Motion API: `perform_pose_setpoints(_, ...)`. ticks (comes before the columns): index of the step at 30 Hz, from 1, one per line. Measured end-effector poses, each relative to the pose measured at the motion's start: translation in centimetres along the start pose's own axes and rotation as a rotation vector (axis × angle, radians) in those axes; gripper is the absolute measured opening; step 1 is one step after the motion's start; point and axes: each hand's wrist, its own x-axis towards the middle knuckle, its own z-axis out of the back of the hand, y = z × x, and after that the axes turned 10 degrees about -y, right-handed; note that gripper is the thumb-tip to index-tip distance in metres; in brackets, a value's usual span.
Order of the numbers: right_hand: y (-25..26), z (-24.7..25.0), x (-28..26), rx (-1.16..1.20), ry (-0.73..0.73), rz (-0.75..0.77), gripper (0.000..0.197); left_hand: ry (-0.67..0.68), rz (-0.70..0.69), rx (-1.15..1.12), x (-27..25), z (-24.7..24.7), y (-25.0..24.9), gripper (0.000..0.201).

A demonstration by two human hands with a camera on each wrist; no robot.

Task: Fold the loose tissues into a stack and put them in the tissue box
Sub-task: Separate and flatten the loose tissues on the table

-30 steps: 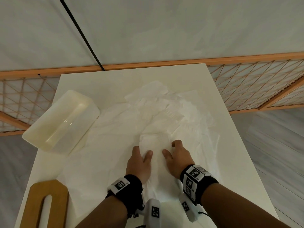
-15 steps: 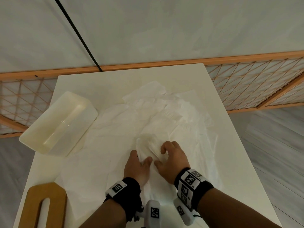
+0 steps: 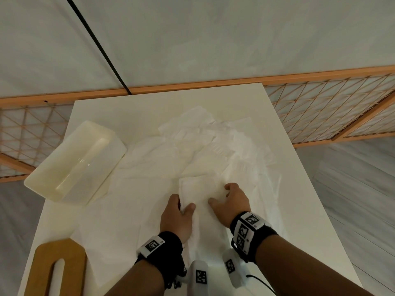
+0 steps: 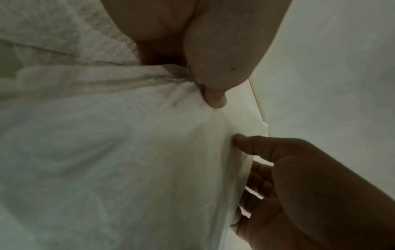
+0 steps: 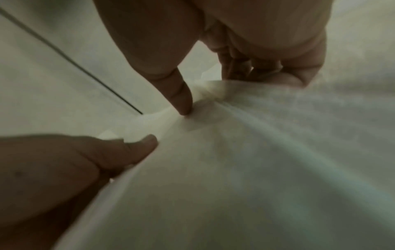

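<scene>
A small folded tissue [image 3: 201,190] lies on top of a spread of loose white tissues [image 3: 213,150] in the middle of the table. My left hand [image 3: 180,207] pinches its near left edge, thumb on top. My right hand [image 3: 222,195] holds its right edge, thumb on top and fingers curled at the side. In the left wrist view the left thumb [image 4: 213,96] digs into the tissue [image 4: 128,152]. In the right wrist view the right thumb [image 5: 181,99] presses the tissue [image 5: 256,152]. The cream tissue box [image 3: 74,163] lies open and empty at the left.
A wooden lid [image 3: 57,272] with a long slot lies at the table's near left corner. The white table [image 3: 149,112] ends at a wooden lattice rail [image 3: 320,116] at the back and right. A black cable [image 3: 100,50] runs up the wall.
Half a second ago the right hand was close against the left over a bunched tissue. The hands have since moved apart and the tissue lies flatter as a folded rectangle.
</scene>
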Motion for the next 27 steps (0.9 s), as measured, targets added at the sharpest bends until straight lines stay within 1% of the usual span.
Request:
perform_pose_setpoints(2,0.2,-0.2,0.3,-0.064,0.002,0.031,0.072,-0.013,-0.034,-0.003,-0.2,0.1,-0.3,0.023)
perform_pose_setpoints(5,0.3,-0.4,0.6,-0.089,0.01,0.032,0.072,-0.018,-0.06,0.014,-0.1,0.0,-0.7,0.019)
perform_pose_setpoints(9,0.3,-0.6,0.7,-0.099,0.035,0.029,0.075,-0.039,-0.006,0.005,0.4,-0.3,-0.9,0.022)
perform_pose_setpoints(12,0.3,-0.8,0.7,-0.138,0.046,0.036,0.078,-0.06,0.031,0.017,0.5,-0.8,-1.1,0.02)
perform_pose_setpoints(14,0.4,-0.8,0.6,-0.177,0.071,0.032,0.073,-0.076,0.056,0.051,0.3,-1.3,-1.3,0.022)
perform_pose_setpoints(17,1.0,-0.5,0.0,-0.145,0.104,0.042,0.053,-0.068,0.118,0.063,0.0,-2.2,-1.4,0.027)
perform_pose_setpoints(19,1.2,-0.4,-0.9,-0.109,0.096,0.12,0.043,-0.076,0.17,0.006,-0.1,-2.3,-1.3,0.025)
perform_pose_setpoints(22,1.0,-0.6,-2.6,-0.08,0.068,0.31,0.036,-0.063,0.213,-0.125,0.2,-2.0,-1.0,0.02)
perform_pose_setpoints(25,0.9,-0.9,-3.7,-0.093,0.066,0.506,0.033,-0.01,0.285,-0.275,0.1,-1.4,-1.0,0.024)
perform_pose_setpoints(27,0.8,-1.1,-4.0,-0.086,0.065,0.565,0.035,0.038,0.313,-0.369,-0.1,-1.0,-1.1,0.027)
